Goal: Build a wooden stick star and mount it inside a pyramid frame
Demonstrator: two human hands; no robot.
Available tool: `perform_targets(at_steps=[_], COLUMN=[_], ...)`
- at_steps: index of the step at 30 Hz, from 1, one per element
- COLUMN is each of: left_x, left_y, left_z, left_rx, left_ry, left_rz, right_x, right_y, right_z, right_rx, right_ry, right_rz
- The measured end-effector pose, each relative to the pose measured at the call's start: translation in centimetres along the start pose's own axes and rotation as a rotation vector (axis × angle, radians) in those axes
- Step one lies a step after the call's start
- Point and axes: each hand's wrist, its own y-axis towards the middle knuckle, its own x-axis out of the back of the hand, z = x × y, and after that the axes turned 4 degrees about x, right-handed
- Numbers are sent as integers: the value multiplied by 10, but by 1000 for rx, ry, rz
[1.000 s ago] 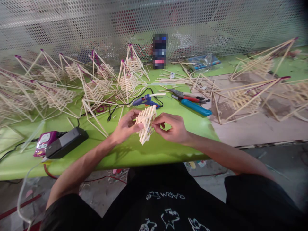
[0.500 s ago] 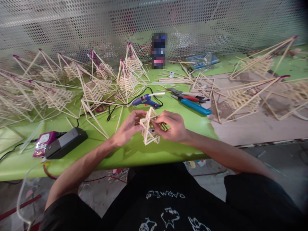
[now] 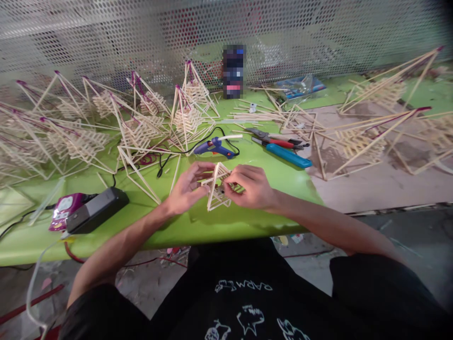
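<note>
A small frame of pale wooden sticks (image 3: 215, 190), built up in triangles, is held tilted between my hands near the table's front edge. My left hand (image 3: 189, 188) grips its left side between thumb and fingers. On the right side, my right hand (image 3: 249, 185) is closed, thumb and fingertips pinched at the frame's sticks. A small dark spot shows inside the frame by those fingertips; I cannot make out what it is. Just beyond the hands lies a blue glue gun (image 3: 216, 147) on its side, a pale glue stick jutting from its back.
Pliers with blue handles (image 3: 288, 156) and red-handled cutters (image 3: 279, 140) lie right of the glue gun. Stick pyramids (image 3: 187, 115) crowd the left and stand on a board (image 3: 283, 210) at right. A phone (image 3: 234, 71) leans on the mesh. A power adapter (image 3: 97, 210) sits front left.
The stick frame has turned and tipped slightly between my hands. My right fingers have curled in a little more; the tools on the table lie as before.
</note>
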Motion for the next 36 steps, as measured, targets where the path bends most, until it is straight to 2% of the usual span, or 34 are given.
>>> perform_targets(at_steps=[6, 10, 16, 24, 31, 36], left_x=[-4, -9, -12, -11, -10, -4], left_y=[-5, -7, -7, -5, -4, -3], left_z=[5, 3, -4, -4, -8, -19], left_rx=[-19, -74, -86, -75, -67, -149], left_ry=[115, 226, 339, 394, 586, 705], left_rz=[-79, -173, -242, -249, -259, -269], right_x=[-2, -3, -5, -8, -9, -11], right_y=[-3, -2, -1, -3, -1, -1], right_z=[3, 5, 5, 3, 3, 1], right_rx=[10, 18, 28, 0, 15, 18], right_ry=[-26, -40, -24, -32, -38, -70], right_rz=[56, 57, 35, 51, 53, 63])
